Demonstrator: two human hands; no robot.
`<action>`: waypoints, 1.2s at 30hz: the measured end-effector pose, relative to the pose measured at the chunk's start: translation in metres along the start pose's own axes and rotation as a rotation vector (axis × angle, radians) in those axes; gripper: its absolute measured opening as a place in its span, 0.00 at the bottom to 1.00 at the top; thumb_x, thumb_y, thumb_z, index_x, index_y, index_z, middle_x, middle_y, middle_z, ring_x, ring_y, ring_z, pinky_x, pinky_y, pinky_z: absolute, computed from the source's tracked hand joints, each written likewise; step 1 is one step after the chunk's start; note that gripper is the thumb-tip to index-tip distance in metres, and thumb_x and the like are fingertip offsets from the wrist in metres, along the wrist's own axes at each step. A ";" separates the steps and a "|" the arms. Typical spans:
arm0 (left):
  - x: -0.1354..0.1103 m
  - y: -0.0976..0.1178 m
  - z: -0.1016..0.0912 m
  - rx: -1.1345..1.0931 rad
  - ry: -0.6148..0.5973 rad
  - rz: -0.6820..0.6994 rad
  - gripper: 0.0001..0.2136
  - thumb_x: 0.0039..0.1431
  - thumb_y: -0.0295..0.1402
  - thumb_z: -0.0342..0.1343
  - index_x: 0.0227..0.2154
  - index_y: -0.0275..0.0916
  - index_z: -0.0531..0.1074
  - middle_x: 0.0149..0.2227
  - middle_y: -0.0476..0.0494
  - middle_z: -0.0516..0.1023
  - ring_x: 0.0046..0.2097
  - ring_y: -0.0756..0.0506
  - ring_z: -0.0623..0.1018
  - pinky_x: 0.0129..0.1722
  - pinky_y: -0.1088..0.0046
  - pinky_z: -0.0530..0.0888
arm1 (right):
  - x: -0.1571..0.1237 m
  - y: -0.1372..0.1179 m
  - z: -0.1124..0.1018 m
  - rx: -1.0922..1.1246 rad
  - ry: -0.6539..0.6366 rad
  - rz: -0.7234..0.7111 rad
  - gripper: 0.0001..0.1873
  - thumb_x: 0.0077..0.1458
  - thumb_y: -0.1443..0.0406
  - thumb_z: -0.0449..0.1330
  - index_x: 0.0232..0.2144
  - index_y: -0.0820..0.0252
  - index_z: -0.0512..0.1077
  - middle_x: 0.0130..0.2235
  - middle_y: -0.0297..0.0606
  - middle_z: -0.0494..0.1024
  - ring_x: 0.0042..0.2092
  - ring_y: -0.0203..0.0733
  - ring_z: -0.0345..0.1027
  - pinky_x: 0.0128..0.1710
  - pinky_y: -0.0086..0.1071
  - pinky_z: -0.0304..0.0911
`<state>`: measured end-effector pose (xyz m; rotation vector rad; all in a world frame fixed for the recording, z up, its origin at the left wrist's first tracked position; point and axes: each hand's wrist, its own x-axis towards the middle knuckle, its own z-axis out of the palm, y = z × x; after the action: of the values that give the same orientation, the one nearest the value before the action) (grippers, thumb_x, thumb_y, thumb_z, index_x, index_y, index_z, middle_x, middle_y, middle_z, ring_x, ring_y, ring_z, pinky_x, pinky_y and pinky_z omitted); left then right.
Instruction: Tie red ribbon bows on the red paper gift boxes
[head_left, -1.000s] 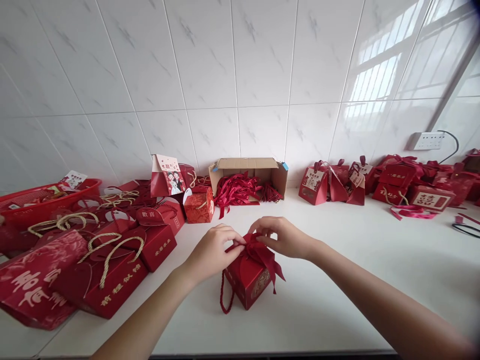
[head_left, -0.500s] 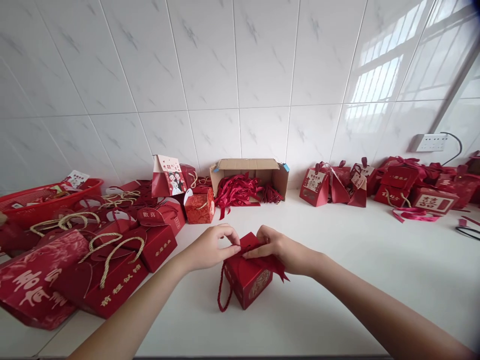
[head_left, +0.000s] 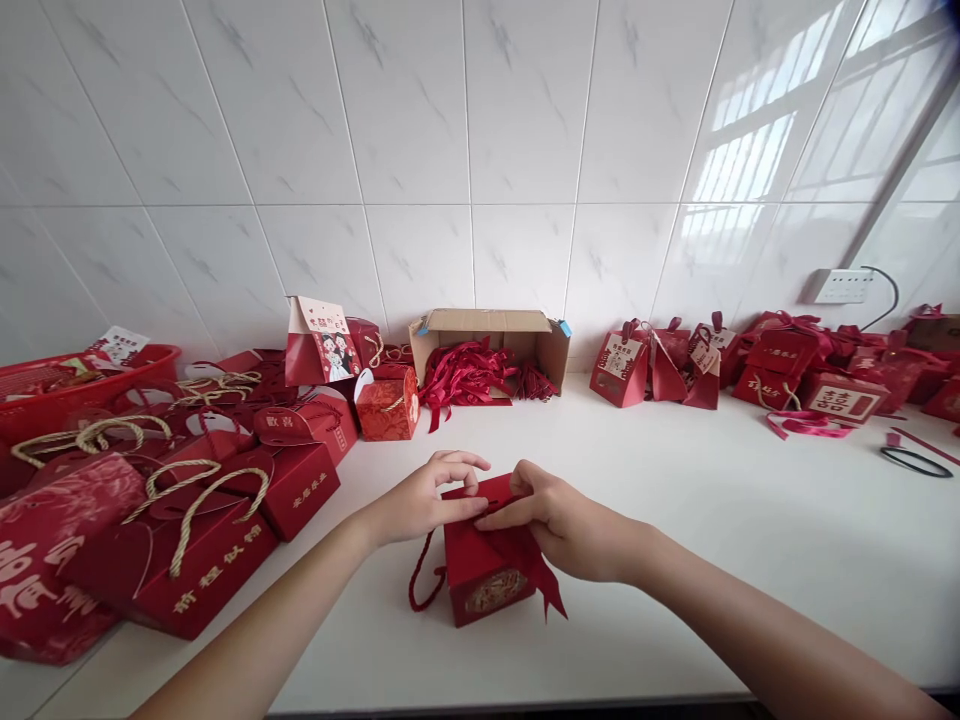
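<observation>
A small red gift box [head_left: 480, 575] with a red cord handle and a red ribbon stands on the white counter [head_left: 675, 520] in front of me. My left hand [head_left: 427, 498] rests on the box's top from the left, fingers curled and pinching the ribbon at the top. My right hand [head_left: 555, 520] covers the top from the right, fingers pressed down on the ribbon beside the left fingertips. The ribbon's tails [head_left: 551, 590] hang down the box's right side. The knot itself is hidden under my fingers.
Several red gift boxes with rope handles [head_left: 202, 530] crowd the left, beside a red basket [head_left: 52, 385]. An open cardboard box [head_left: 487, 345] of red ribbons lies at the wall. More red boxes [head_left: 750, 365] line the right, near a wall socket [head_left: 836, 285] and a black ring [head_left: 915, 460].
Both hands have dropped from holding up the bow's loops to pressing on the box top. The box has turned slightly and the view has tilted down a little.
</observation>
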<state>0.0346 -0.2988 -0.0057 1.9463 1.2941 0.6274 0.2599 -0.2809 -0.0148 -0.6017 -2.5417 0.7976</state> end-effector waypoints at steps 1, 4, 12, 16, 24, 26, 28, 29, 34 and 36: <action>0.000 0.000 0.000 0.006 0.006 -0.004 0.13 0.54 0.45 0.55 0.24 0.42 0.68 0.57 0.46 0.65 0.61 0.39 0.59 0.58 0.61 0.58 | -0.001 -0.002 -0.002 0.000 0.003 -0.006 0.29 0.52 0.81 0.47 0.47 0.51 0.74 0.38 0.40 0.63 0.37 0.36 0.63 0.40 0.32 0.67; -0.002 0.004 0.001 0.005 0.035 -0.013 0.15 0.57 0.46 0.51 0.23 0.42 0.69 0.55 0.46 0.67 0.61 0.39 0.59 0.59 0.61 0.55 | 0.001 -0.002 -0.008 0.029 0.089 -0.049 0.27 0.52 0.80 0.48 0.46 0.52 0.74 0.37 0.38 0.67 0.36 0.35 0.65 0.39 0.32 0.66; -0.016 0.024 0.016 -0.032 0.202 0.043 0.08 0.55 0.39 0.54 0.29 0.42 0.65 0.46 0.44 0.72 0.51 0.42 0.69 0.52 0.65 0.63 | 0.009 0.023 -0.006 0.375 0.256 0.073 0.09 0.54 0.71 0.56 0.39 0.58 0.68 0.34 0.35 0.73 0.34 0.36 0.68 0.32 0.29 0.66; -0.013 0.023 0.030 -0.078 0.301 0.035 0.09 0.56 0.38 0.53 0.26 0.40 0.62 0.39 0.46 0.74 0.43 0.45 0.72 0.44 0.69 0.67 | 0.011 0.029 -0.002 0.459 0.271 0.059 0.07 0.54 0.68 0.56 0.38 0.59 0.68 0.34 0.36 0.74 0.35 0.37 0.69 0.33 0.30 0.65; -0.009 0.019 0.041 -0.182 0.370 0.007 0.15 0.61 0.44 0.46 0.27 0.39 0.65 0.29 0.49 0.70 0.34 0.48 0.70 0.34 0.73 0.66 | 0.011 0.040 0.003 0.581 0.301 0.053 0.07 0.54 0.66 0.59 0.37 0.60 0.70 0.33 0.36 0.72 0.33 0.35 0.66 0.32 0.30 0.63; -0.009 0.018 0.043 -0.180 0.406 0.012 0.13 0.60 0.42 0.49 0.26 0.39 0.64 0.30 0.49 0.71 0.34 0.48 0.70 0.35 0.74 0.66 | 0.010 0.040 0.004 0.614 0.295 0.048 0.07 0.54 0.66 0.59 0.37 0.60 0.70 0.33 0.36 0.72 0.33 0.35 0.66 0.33 0.30 0.63; -0.007 0.017 0.046 -0.187 0.473 0.005 0.12 0.57 0.40 0.53 0.23 0.39 0.61 0.31 0.50 0.72 0.34 0.49 0.70 0.36 0.74 0.66 | 0.010 0.040 0.005 0.646 0.291 0.038 0.06 0.54 0.66 0.59 0.37 0.60 0.70 0.33 0.36 0.72 0.35 0.36 0.67 0.35 0.31 0.64; -0.006 0.016 0.047 -0.208 0.494 -0.007 0.13 0.56 0.39 0.54 0.22 0.39 0.59 0.31 0.50 0.72 0.34 0.49 0.69 0.36 0.74 0.66 | 0.010 0.040 0.006 0.661 0.290 0.032 0.06 0.54 0.66 0.59 0.36 0.60 0.70 0.34 0.36 0.72 0.35 0.36 0.67 0.36 0.31 0.64; -0.003 0.013 0.050 -0.411 0.469 -0.087 0.15 0.53 0.39 0.57 0.21 0.39 0.58 0.34 0.47 0.74 0.35 0.48 0.72 0.35 0.73 0.67 | 0.010 0.040 0.011 0.686 0.311 0.021 0.05 0.54 0.66 0.59 0.36 0.60 0.69 0.34 0.36 0.72 0.36 0.36 0.67 0.37 0.32 0.64; -0.002 0.013 0.049 -0.445 0.448 -0.105 0.14 0.51 0.39 0.59 0.22 0.38 0.61 0.35 0.47 0.74 0.35 0.48 0.72 0.34 0.73 0.68 | 0.009 0.041 0.011 0.674 0.331 0.031 0.05 0.54 0.66 0.60 0.35 0.60 0.69 0.33 0.36 0.71 0.35 0.35 0.66 0.35 0.31 0.64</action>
<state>0.0767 -0.3183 -0.0268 1.4101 1.3606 1.2314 0.2586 -0.2503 -0.0458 -0.4882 -1.8116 1.3492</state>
